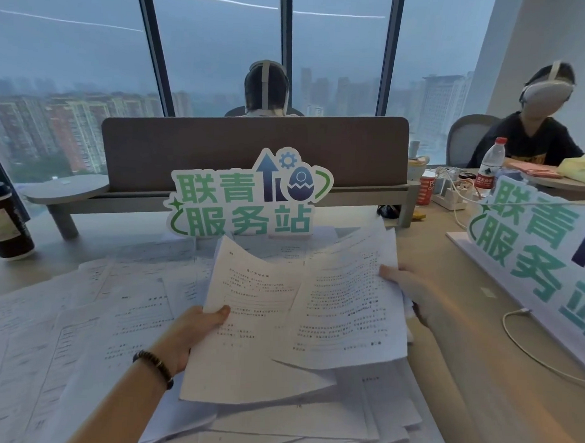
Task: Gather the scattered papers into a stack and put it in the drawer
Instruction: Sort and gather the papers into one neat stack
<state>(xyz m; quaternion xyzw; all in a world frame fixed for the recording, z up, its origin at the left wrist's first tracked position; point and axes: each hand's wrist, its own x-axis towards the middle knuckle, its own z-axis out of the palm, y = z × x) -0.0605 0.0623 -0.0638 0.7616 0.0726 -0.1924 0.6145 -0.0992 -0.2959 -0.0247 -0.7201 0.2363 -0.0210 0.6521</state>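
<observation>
Where papers (92, 317) sprawl: desk (448, 270) w/ window (217, 43).

Right hand's (411, 288) fingers hidden behind held papers (344, 306).

head cam | faces forward-down | close over desk (429, 259) | edges seemingly warped

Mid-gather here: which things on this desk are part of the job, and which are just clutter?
Job: held sheets, left hand, right hand, loose papers.
Clutter: coffee cup, cut-out sign, water bottle, white cable.
</observation>
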